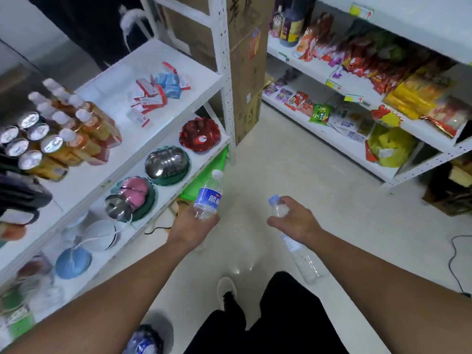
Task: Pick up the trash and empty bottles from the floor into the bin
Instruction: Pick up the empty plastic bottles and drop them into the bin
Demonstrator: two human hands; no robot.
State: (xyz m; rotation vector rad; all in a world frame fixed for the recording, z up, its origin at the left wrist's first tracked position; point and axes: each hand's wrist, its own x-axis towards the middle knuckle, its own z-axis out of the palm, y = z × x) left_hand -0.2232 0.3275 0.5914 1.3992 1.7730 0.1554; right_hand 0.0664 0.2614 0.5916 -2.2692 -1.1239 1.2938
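White shop shelving lines both sides of a pale floor (293,175), and we look down at our two bare arms reaching out over it.

Our left hand (194,226), just left of the frame's centre, has its fingers curled round the lower part of a clear bottle with a blue label (208,195). That bottle stands nearly upright, its white cap pointing toward the top of the frame.

Our right hand (293,221), just right of centre, grips a second clear bottle (301,259) near its neck. The pale blue cap sticks out above the fingers toward the upper left, and the body slants down to the lower right beneath the wrist. Both bottles look empty, and both are held above the floor, apart from each other.

Below the hands, at the bottom centre, we see dark trousers (281,315) and a white shoe (226,287). At the bottom edge to the left lies a blurred blue and grey object; we cannot tell what it is.

Further out on the left, the shelf (163,60) carries small red and blue packets (158,90), orange drink bottles (81,131) and cans, with metal bowls (166,162) on the tier below. A green basket (204,180) sits under that tier. On the right, shelves hold snack bags (357,54). Cardboard boxes (245,72) stand at the upper centre.
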